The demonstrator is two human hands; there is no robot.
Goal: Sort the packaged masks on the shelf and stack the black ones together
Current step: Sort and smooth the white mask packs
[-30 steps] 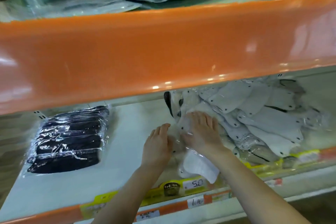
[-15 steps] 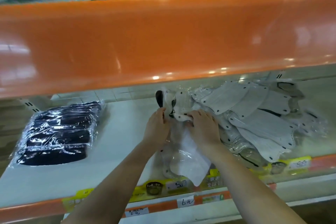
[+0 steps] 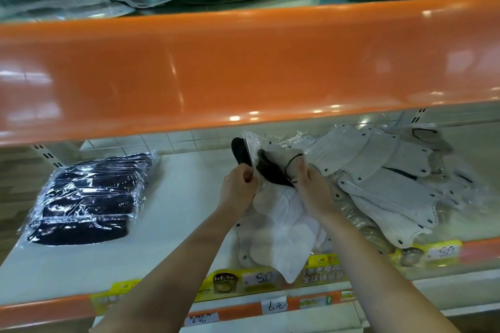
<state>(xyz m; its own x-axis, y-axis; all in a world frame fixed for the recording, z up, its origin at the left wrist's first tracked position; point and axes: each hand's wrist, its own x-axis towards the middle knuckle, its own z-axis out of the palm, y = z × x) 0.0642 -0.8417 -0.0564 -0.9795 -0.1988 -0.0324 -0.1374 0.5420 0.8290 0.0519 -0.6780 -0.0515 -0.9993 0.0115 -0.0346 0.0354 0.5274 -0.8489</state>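
Black packaged mask being drawn from white pile.
Left hand and right hand pinch it, fingers curled; lift clear, then add to black stack.

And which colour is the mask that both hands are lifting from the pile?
Black, inside a clear wrapper, seen in the head view, the only one.

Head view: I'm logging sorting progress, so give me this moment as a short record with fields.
black stack: wrapped black masks lying at the shelf's left
mixed pile: white masks heaped at the right
left hand: pinching a black packaged mask
right hand: gripping another black mask
shelf: white, orange front edge
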